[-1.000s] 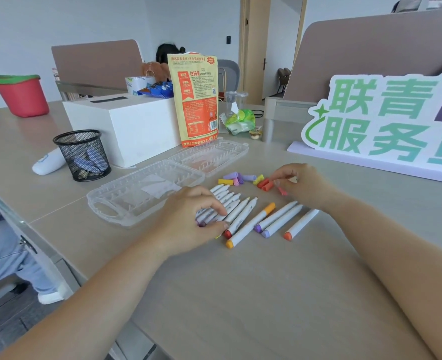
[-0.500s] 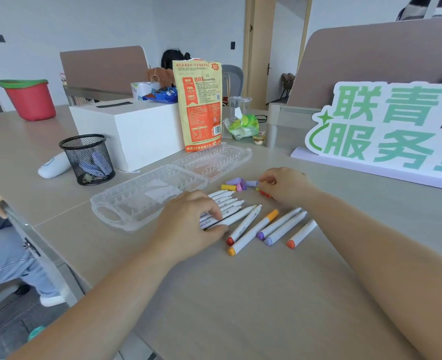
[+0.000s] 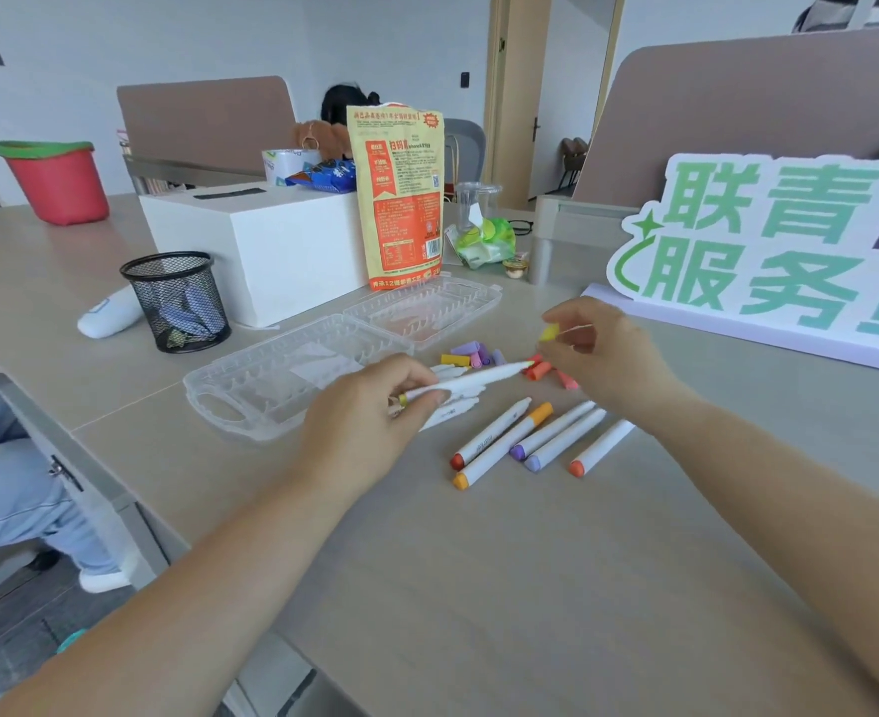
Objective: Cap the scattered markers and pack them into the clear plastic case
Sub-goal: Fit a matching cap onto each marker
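Marker in hand: a slim white plastic marker (image 3: 471,384) with a yellow band at its rear end, held above the pale grey tabletop (image 3: 479,561), its uncapped tip pointing right
Cap: a small yellow plastic cap (image 3: 549,332), just beside that tip but not on it
Left hand: the left hand (image 3: 370,426) has its thumb and fingers curled round the rear half of the white marker
Right hand: the right hand (image 3: 608,354) pinches the yellow cap at its fingertips; the two hands are apart
Step, as I judge it: lining the cap up to push it onto the tip
Handling: the barrels look light, stiff and smooth, and would likely roll on the flat top; best held mid-barrel, clear of the inked tip; the caps are tiny, easy to fumble, and probably need a firm push to seat
Other markers: five white markers (image 3: 556,428) lie side by side near the right forearm, one wearing an orange cap
Loose caps: a heap of purple, pink, yellow and orange caps (image 3: 471,354) lies between the hands and the case
Case: the clear plastic hinged case (image 3: 251,364) lies open on the tabletop, just left of the left hand, with no markers in it
Hard to make out: how many markers the left hand covers; the yellow cap is blurred, so its open end cannot be told
Behind the case: a black mesh pen cup (image 3: 179,302), a white box (image 3: 272,240) and an orange snack pouch (image 3: 401,199)
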The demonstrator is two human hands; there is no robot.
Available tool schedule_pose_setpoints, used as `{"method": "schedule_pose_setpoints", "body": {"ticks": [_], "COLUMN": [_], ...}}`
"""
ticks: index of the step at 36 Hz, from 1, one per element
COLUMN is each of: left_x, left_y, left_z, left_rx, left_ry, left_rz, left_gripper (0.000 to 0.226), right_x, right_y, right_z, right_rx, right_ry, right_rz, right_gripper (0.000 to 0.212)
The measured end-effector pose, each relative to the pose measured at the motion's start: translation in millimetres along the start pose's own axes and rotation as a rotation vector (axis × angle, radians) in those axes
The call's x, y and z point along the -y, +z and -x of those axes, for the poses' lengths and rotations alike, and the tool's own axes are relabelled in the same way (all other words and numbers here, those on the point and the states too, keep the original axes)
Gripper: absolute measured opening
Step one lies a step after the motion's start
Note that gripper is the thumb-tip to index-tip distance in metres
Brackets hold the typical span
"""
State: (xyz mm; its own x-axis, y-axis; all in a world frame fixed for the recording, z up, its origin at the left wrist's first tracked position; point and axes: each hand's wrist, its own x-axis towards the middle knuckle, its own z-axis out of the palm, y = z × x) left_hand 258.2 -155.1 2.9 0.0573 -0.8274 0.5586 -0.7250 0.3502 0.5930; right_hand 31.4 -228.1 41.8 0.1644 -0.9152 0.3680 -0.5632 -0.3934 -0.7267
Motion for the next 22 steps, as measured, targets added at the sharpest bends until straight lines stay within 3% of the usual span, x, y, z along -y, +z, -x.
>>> {"method": "schedule_pose_setpoints", "body": {"ticks": [5, 14, 19, 22], "left_x": [-5.5, -10.2, -9.1, -9.6], "left_y": [-0.1, -2.9, -3.0, -3.5], "left_z": [2.0, 4.0, 2.8, 2.0], "left_rx": [0.007, -0.012, -0.036, -0.047], "left_ry": [-0.003, -0.008, -0.039, -0.047], "left_rz": [0.064, 0.184, 0.265, 0.31], "left_gripper": [0.015, 0.03, 0.025, 0.025], "right_x": [-3.0, -8.3, -8.4, -10.1], "right_y": [-11.0, 1.8, 0.9, 1.4], "right_z": [32.9, 31.7, 32.1, 31.3], "right_rx": [-0.001, -0.042, -0.024, 0.002], "right_ry": [0.08, 0.055, 0.029, 0.017], "right_rz": [-0.276, -0.217, -0.248, -0.226], "right_gripper": [0.03, 0.019, 0.027, 0.02]}}
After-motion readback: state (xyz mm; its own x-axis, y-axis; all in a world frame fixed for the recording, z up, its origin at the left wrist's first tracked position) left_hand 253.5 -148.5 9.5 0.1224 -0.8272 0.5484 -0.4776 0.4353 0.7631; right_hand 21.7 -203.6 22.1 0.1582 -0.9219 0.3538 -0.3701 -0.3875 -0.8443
